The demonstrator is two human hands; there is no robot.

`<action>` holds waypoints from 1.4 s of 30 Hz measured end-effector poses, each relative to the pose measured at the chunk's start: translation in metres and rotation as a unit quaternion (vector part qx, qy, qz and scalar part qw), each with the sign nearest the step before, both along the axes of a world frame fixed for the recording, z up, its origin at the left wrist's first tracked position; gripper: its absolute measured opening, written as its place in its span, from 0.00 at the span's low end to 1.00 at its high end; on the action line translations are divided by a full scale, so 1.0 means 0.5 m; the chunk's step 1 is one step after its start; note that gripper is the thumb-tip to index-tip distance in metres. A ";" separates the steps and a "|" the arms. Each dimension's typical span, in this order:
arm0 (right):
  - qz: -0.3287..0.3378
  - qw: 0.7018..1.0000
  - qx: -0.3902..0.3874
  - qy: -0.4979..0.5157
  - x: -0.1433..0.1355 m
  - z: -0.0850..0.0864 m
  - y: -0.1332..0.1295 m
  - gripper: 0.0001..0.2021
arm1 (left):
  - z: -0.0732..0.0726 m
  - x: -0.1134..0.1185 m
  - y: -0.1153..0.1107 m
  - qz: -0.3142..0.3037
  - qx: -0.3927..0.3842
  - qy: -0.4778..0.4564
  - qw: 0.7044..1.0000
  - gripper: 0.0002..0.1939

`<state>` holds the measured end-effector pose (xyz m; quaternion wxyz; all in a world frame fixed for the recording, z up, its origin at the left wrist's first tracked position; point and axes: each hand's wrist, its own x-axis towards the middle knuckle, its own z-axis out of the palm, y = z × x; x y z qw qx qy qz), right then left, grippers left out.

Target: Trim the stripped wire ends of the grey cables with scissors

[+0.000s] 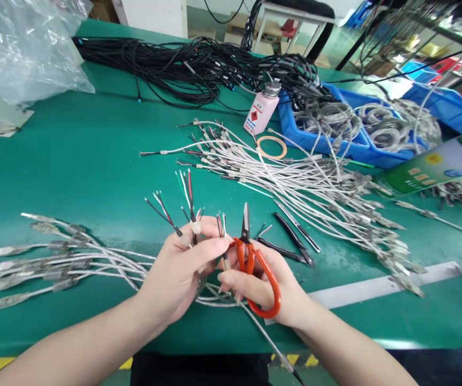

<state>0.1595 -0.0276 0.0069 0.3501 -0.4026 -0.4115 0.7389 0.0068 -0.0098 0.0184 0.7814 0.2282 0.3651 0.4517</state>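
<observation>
In the middle of the bench, my left hand (178, 268) is closed round several cables whose stripped ends, with black, red, white and green wires (188, 195), fan out above the fingers. The USB plug ends (9, 265) of a cable bundle lie to the left. My right hand (269, 279) grips scissors (247, 257) with orange handles, their blades pointing up and away. Its thumb and fingertips also pinch a cable end (225, 260) close to the left fingertips. The loops of cable beneath my hands are partly hidden.
White cables (295, 182) spread across the right. Nearby lie tweezers (297, 225), black-handled pliers (291, 236), a tape roll (271, 147) and a steel ruler (375, 287). A pink bottle (262, 110), blue bins (323, 139), a green can (435, 163) and black cables (166, 69) stand or lie farther back.
</observation>
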 end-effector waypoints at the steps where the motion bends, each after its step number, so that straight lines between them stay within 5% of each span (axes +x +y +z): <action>1: -0.002 1.000 -0.001 0.000 -0.002 -0.001 -0.002 0.12 | 0.001 -0.001 0.001 0.004 -0.002 0.010 1.000 0.12; 7: 0.017 1.000 -0.013 0.014 -0.006 -0.010 -0.013 0.10 | 0.006 -0.008 0.009 0.052 -0.009 0.046 0.998 0.06; 42: 0.089 0.996 -0.006 0.006 -0.011 -0.017 -0.020 0.09 | 0.007 -0.015 0.005 0.041 0.012 0.087 0.995 0.07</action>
